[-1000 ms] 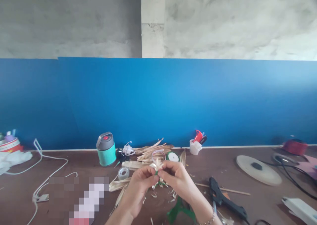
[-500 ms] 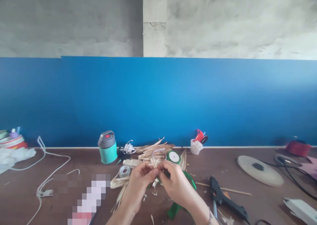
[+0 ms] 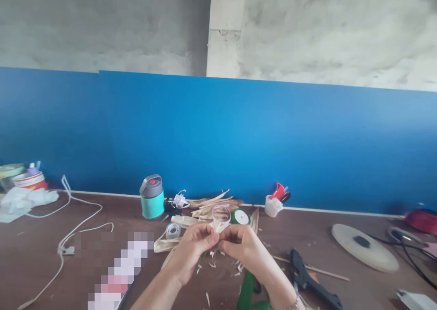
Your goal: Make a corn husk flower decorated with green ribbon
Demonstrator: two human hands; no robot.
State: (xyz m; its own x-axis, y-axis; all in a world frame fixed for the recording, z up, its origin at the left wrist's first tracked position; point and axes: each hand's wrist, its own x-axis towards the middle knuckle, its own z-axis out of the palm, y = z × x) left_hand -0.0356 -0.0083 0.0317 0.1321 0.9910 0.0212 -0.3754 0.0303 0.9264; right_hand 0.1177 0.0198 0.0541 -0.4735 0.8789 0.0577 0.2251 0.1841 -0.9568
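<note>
Pale husk bundle looks light and brittle; left hand and right hand both pinch its base.

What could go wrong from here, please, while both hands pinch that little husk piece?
The left hand and right hand hold the husk piece in a fingertip grip only; its thin strips might tear or drop among the scraps. The green ribbon trailing under the right wrist could snag. The glue gun lies near that forearm and might get knocked.

Craft workshop, glue gun, husk strips
</note>
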